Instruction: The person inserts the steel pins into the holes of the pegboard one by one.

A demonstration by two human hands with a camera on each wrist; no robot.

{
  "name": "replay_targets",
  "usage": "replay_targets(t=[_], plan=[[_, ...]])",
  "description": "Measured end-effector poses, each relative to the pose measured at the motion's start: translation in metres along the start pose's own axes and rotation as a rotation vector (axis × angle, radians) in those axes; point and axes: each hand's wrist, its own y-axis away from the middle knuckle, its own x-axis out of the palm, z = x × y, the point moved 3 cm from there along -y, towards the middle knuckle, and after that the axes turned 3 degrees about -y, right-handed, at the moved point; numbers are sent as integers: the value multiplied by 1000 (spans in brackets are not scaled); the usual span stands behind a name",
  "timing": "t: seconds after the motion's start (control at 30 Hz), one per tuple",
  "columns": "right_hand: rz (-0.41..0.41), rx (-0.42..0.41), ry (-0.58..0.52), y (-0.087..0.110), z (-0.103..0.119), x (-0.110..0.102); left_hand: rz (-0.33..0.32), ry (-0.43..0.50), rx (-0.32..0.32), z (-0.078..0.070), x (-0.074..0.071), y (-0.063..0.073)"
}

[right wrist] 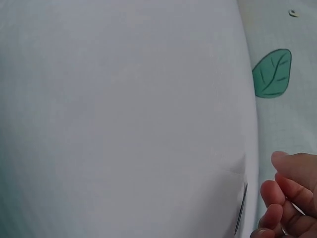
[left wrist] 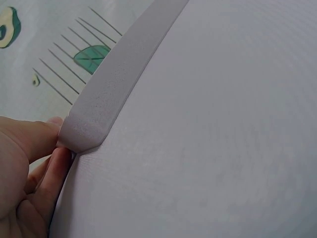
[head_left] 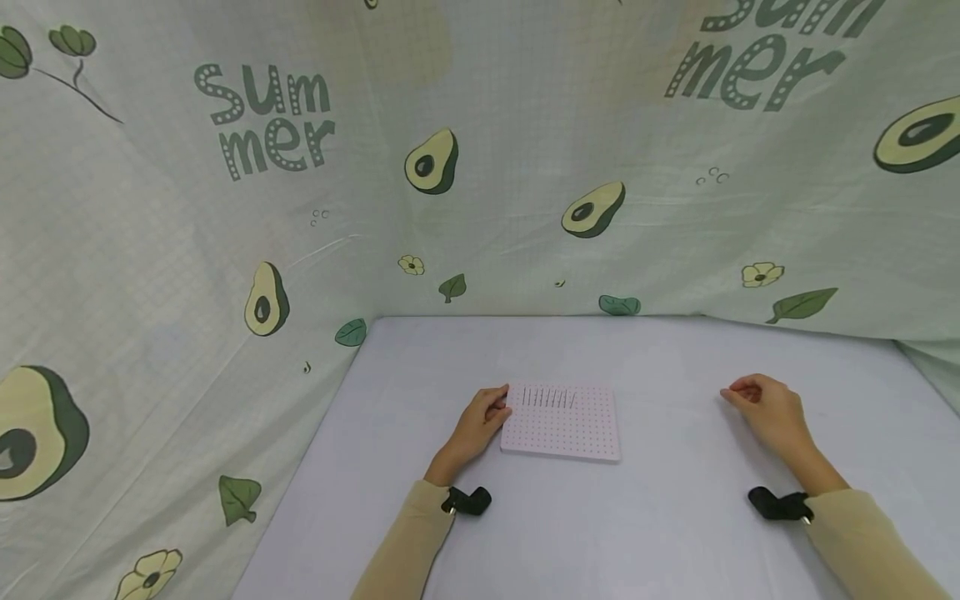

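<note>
A pale pink board [head_left: 558,433] with rows of small holes lies on the table. Along its far left part stands a row of several thin dark needle-like pins [head_left: 543,397]; the rightmost leans. My left hand [head_left: 476,425] holds the board's left edge, its thumb [left wrist: 34,139] at one face and fingers below. In the left wrist view the pins [left wrist: 62,77] rise past the board's side [left wrist: 111,84]. Well right of the board, my right hand [head_left: 768,412] hovers with fingers loosely bent; no thing shows between them. Beside it lies a thin dark needle-like piece [right wrist: 240,210].
White cloth covers the table [head_left: 600,533]. Behind and at the left hangs a pale green curtain [head_left: 510,250] printed with avocados and leaves. A pale, pointed sheet-like shape [right wrist: 233,173] lies by the dark piece; its kind is unclear.
</note>
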Motion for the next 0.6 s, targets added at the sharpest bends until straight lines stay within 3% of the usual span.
replay_targets(t=[0.6], plan=[[68,99,28,2,-17,-8,2,21,-9,0,1,0]])
